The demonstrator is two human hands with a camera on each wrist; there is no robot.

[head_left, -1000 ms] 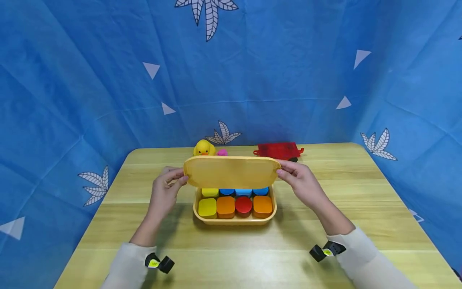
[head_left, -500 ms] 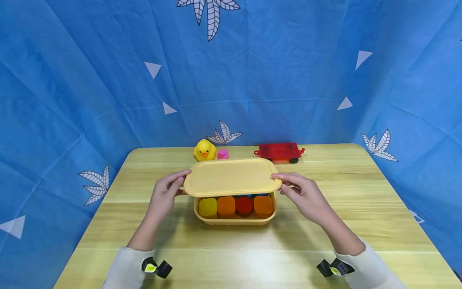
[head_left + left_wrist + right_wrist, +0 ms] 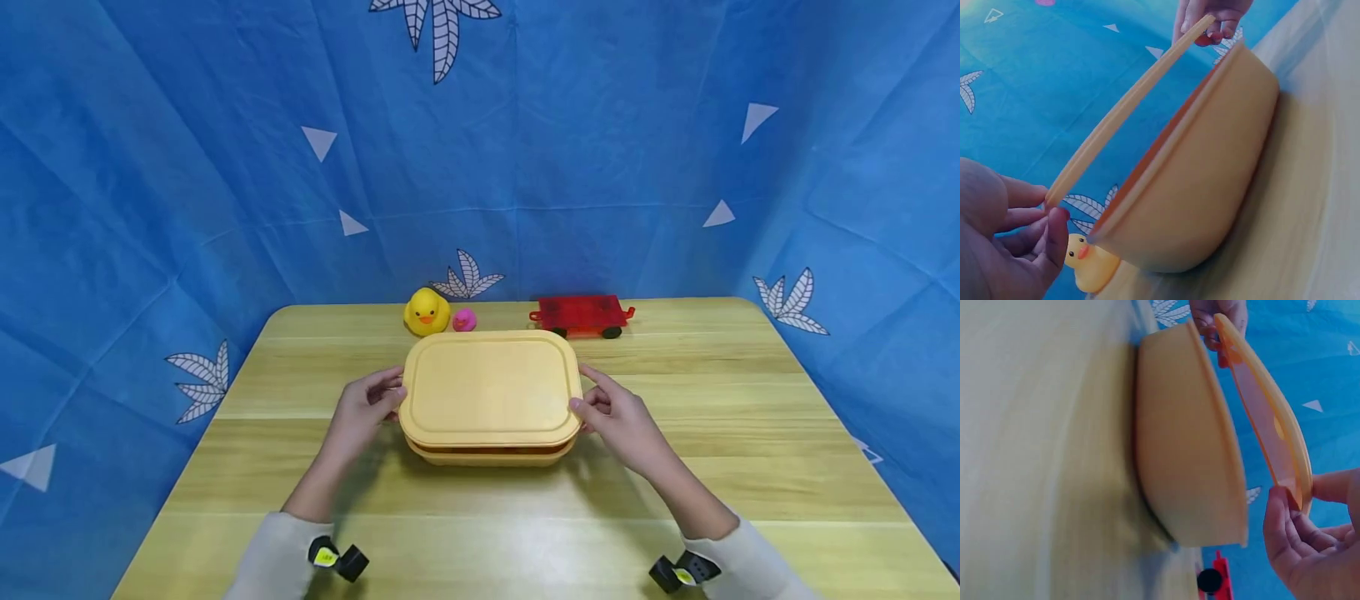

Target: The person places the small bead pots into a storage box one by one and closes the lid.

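A pale orange-yellow lid is held level between both hands, just above a matching rectangular box. In both wrist views a gap shows between the lid and the rim of the box. My left hand pinches the lid's left end between thumb and fingers. At the opposite end my right hand pinches the lid in the same way; the right wrist view shows this hand with its fingertips on the lid's edge. The lid hides whatever lies inside the box.
Behind the box stand a yellow rubber duck, a small pink duck and a red toy wagon on black wheels. All rest on a wooden table. A blue patterned cloth hangs behind and at the sides.
The lid has tipped from nearly upright to level and come down toward me over the box. Colored blocks that showed inside are now covered. Both hands moved with the lid and kept hold of it.
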